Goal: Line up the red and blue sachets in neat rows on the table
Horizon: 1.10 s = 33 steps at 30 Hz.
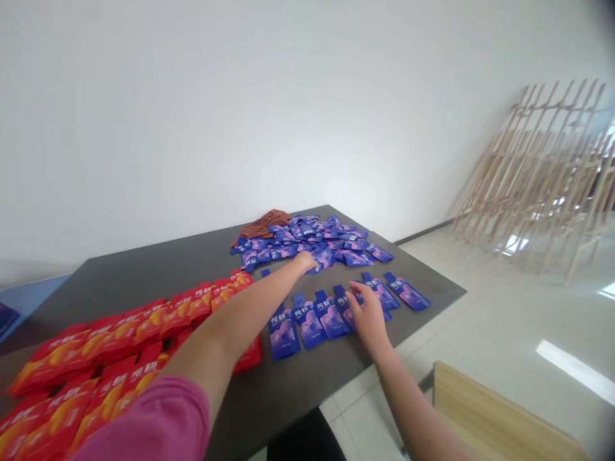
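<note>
My left hand (pixel 304 261) reaches to the near edge of a heap of blue-purple pouches (pixel 307 232). Its fingers are closed on one blue pouch (pixel 323 257) there. My right hand (pixel 369 315) hovers over or rests on a row of blue pouches laid side by side nearer to me. The thumb and fingers of that hand are apart, and it partly covers the pouches beneath. Left of it in the row lie a blue pouch (pixel 331 318) and another blue pouch (pixel 283 333), both face up. At the right end a blue pouch (pixel 407 293) lies tilted.
Red pouches (pixel 144 325) lie in overlapping rows on the left of the dark table (pixel 168 269). A brown cloth (pixel 263 225) is beside the heap. Wooden frames (pixel 542 160) lean at the right, and a wooden seat or board (pixel 500 416) stands below the table's right side.
</note>
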{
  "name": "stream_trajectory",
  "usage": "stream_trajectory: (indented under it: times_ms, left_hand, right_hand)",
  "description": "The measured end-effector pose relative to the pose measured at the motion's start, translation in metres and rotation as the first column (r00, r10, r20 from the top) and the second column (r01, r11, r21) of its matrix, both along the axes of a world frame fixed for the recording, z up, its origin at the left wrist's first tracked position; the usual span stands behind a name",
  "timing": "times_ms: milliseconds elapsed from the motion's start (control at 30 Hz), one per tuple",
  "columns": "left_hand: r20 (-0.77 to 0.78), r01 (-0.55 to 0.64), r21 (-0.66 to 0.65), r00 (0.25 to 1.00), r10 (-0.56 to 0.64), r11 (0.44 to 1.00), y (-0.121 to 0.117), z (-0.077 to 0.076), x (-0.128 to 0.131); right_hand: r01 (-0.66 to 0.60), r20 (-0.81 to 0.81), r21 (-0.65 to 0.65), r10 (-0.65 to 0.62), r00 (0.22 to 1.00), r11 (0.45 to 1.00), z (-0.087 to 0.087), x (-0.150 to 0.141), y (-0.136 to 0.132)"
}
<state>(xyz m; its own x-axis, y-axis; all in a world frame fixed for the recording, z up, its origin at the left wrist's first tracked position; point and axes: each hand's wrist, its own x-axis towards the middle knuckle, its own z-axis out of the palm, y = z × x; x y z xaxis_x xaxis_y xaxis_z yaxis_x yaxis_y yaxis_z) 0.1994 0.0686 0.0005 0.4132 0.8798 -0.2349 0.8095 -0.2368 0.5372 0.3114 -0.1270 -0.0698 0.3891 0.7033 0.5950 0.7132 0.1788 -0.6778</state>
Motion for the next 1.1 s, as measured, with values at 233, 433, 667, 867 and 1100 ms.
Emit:
stream_trajectory:
  times_ms: [233, 433, 667, 867, 1100]
  left_hand:
    - [0.073, 0.146, 0.025, 0.986, -0.148, 0.989, 0.035, 0.061, -0.082]
    - [0.02, 0.169, 0.023, 0.985, -0.17, 0.985, 0.043, 0.041, -0.105]
    - [-0.125, 0.194, 0.154, 0.976, -0.176, 0.969, 0.045, 0.001, -0.097]
    - [-0.183, 0.226, 0.307, 0.967, -0.176, 0.924, 0.027, -0.014, -0.107]
    - [-0.292, 0.377, 0.265, 0.908, -0.299, 0.888, -0.023, -0.049, -0.129]
  right_hand:
    - [0.015, 0.123, -0.01, -0.014, 0.992, 1.0, -0.037, -0.03, -0.058]
    - [0.054, 0.215, -0.048, -0.042, 0.976, 0.997, -0.038, -0.04, -0.062]
    - [0.066, 0.247, -0.05, -0.052, 0.968, 0.997, -0.039, -0.038, -0.062]
    - [-0.001, 0.324, -0.07, 0.024, 0.946, 0.998, -0.033, -0.037, -0.063]
    - [-0.26, 0.469, -0.317, 0.389, 0.793, 0.912, -0.006, -0.064, -0.051]
